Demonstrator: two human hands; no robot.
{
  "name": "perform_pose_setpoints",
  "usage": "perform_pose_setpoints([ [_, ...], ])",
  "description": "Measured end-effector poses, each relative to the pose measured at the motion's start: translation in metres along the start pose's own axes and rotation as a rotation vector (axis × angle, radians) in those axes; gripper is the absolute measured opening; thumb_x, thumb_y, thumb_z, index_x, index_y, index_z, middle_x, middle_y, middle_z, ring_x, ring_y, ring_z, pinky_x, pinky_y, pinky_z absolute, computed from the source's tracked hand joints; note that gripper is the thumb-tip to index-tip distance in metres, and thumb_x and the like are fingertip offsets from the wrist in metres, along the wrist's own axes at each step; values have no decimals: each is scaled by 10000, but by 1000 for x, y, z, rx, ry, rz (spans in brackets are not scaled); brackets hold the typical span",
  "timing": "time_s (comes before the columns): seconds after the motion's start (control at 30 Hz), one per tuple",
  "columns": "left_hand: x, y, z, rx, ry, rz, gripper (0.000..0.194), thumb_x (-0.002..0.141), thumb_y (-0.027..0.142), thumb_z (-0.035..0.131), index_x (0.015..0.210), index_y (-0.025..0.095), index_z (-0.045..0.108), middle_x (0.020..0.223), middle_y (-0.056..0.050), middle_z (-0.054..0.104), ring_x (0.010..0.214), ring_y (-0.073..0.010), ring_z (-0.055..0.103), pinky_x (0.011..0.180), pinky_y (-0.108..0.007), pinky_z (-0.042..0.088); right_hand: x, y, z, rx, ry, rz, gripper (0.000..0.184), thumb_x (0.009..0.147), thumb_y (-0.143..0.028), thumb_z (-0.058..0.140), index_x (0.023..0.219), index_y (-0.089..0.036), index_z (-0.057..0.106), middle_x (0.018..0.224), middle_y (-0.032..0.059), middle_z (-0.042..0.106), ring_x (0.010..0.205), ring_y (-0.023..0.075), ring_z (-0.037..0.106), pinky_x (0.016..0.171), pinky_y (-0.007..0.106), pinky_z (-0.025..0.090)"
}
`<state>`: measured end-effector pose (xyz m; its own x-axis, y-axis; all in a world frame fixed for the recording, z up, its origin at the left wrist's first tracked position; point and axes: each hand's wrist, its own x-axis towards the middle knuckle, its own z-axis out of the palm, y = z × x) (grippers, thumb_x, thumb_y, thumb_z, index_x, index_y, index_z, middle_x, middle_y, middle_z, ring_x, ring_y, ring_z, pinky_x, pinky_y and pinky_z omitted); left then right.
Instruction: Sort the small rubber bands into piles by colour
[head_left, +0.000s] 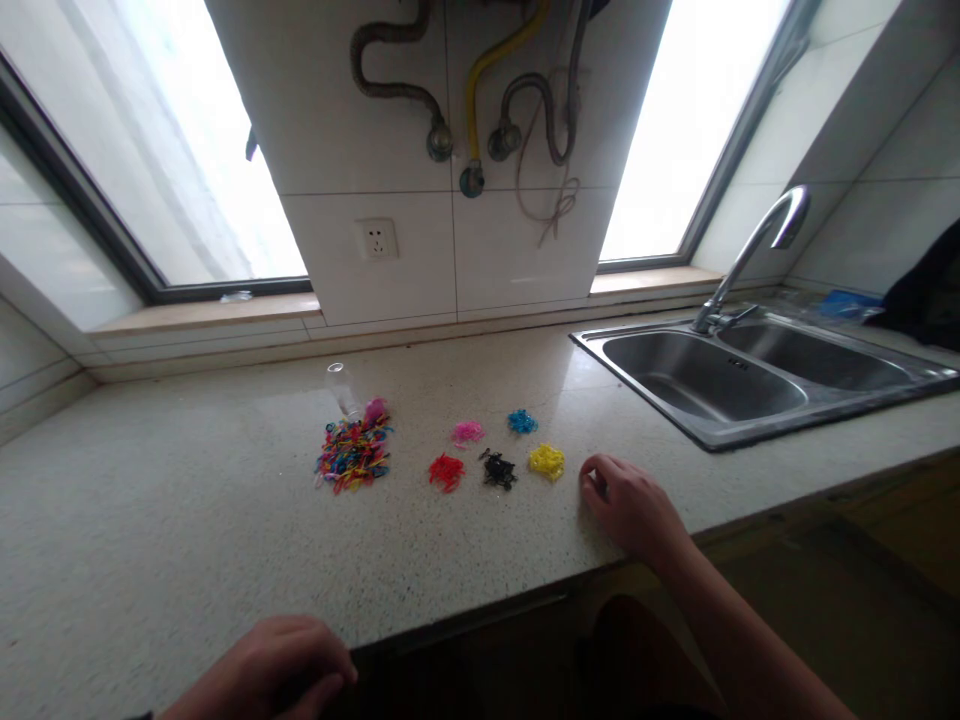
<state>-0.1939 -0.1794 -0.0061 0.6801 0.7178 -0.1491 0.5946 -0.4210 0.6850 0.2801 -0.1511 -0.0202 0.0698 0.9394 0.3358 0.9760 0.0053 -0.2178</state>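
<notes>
The fingers of the right hand (630, 500) curl inward on the counter (225, 520), thumb tucked close beneath the index finger; whether anything sits between them cannot be told. Just left of those fingertips is a pile of yellow bands (547, 461), apart from them. The left hand (281, 660) is loosely bent by the near edge, its inner side hidden, so its grip cannot be told either. Left of the yellow pile run black bands (499, 471), then red bands (447, 473), with pink bands (468, 431) and blue bands (523, 421) behind; all are roundish heaps without a clear long axis. Farther left lies a larger mixed pile (352, 455), a pink lump (376, 412) at its back right corner. A clear container (343, 392) meets its back, long axis slanting up and leftward in view; upright or lying cannot be told. Bare counter spreads left and in front of the piles, while the sink (697, 378) bounds the right side
</notes>
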Motion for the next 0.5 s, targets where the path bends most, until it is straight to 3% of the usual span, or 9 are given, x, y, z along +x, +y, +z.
perform_pose_setpoints([
  [0.07,19,10,-21,5,-45,25,233,955,348,497,966,282,720,883,-27,718,795,-162,634,758,-255,510,0,0,0,1,0,3,130,886,-280,499,899,-239,621,847,43,674,753,212,603,720,332,402],
  [0.13,41,10,-42,31,37,44,236,952,348,505,999,260,718,901,-32,721,804,-158,634,765,-253,512,0,0,0,-1,-1,12,125,883,-278,502,897,-242,621,842,39,673,748,211,602,715,328,400],
  [0.23,73,-9,-63,50,188,94,252,944,352,505,996,216,710,896,-40,718,791,-156,638,728,-248,519,-1,0,0,-3,-2,23,126,886,-283,502,901,-242,620,834,37,669,757,211,603,727,328,399],
  [0.33,90,-29,-69,63,311,99,260,942,367,505,977,199,701,874,-36,714,785,-164,649,722,-260,525,-1,-2,-1,-5,-3,34,122,881,-277,507,899,-237,621,833,39,669,768,209,603,741,328,397],
  [0.5,81,-38,-58,71,298,119,239,951,344,498,991,207,689,895,-31,717,814,-169,663,746,-268,527,-1,-4,-2,-13,-14,41,113,874,-271,514,900,-238,620,825,32,667,769,207,603,744,326,396],
])
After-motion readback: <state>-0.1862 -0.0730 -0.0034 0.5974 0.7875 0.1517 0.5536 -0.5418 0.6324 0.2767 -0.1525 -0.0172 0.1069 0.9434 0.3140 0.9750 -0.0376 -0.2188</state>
